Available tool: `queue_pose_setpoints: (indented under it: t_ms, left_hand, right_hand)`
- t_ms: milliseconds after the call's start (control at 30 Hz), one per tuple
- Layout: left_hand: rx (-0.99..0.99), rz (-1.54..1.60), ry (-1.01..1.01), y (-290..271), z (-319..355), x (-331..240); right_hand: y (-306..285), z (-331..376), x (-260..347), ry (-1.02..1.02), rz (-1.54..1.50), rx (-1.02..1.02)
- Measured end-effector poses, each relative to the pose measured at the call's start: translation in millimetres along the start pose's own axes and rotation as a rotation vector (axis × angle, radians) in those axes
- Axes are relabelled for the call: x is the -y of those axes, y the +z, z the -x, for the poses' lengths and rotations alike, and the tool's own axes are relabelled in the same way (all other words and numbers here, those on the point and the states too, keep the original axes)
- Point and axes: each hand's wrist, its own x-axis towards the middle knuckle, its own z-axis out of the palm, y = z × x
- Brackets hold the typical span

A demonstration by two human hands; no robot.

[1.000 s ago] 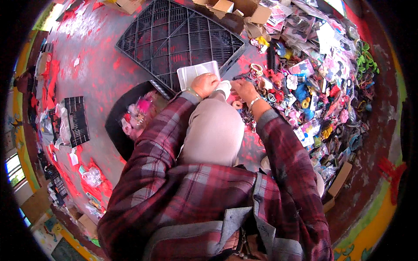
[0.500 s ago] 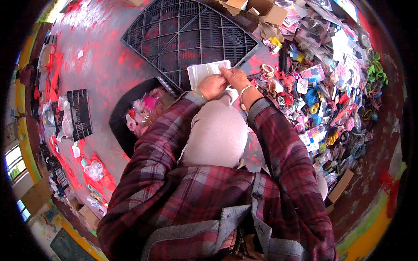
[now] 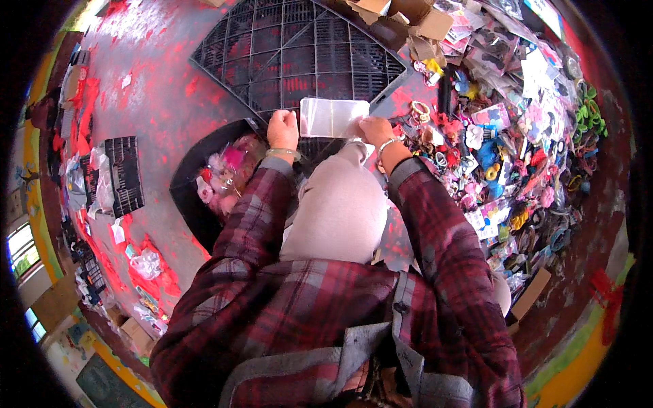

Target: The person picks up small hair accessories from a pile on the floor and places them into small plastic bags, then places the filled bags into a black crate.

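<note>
A flat sheaf of clear plastic bags (image 3: 332,117), with a thin yellowish line across its middle, is spread out in front of my knee. My right hand (image 3: 376,129) pinches its right end. Just off the left end, my left hand (image 3: 282,129) is closed with the fingers curled in; whatever may be inside is too small or hidden to make out. Below my left hand stands a black tub (image 3: 187,180) holding pink, fluffy wrapped items (image 3: 228,166).
A large black plastic grid pallet (image 3: 299,54) lies ahead. To the right spreads a heap of hair ties, bows and packaged trinkets (image 3: 503,156). An open cardboard box (image 3: 432,26) stands at its far end. A black crate (image 3: 124,175) with plastic bags lies left.
My hands have moved apart, the left one leftward off the sheaf. The sheaf has turned level and now lies sideways in my right hand.
</note>
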Motion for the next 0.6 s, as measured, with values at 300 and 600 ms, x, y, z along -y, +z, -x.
queue_pose_setpoints:
  t_ms: [300, 600]
  left_hand:
    - [0.245, -0.185, -0.072, 12.4, -13.3, 5.9]
    - [0.452, 0.287, -0.406, 12.0, -25.6, 17.3]
  right_hand:
    - [17.1, 4.4, 0.7, 0.464, -1.147, 0.047]
    - [-14.0, 18.3, 8.5, 0.587, -1.454, 0.058]
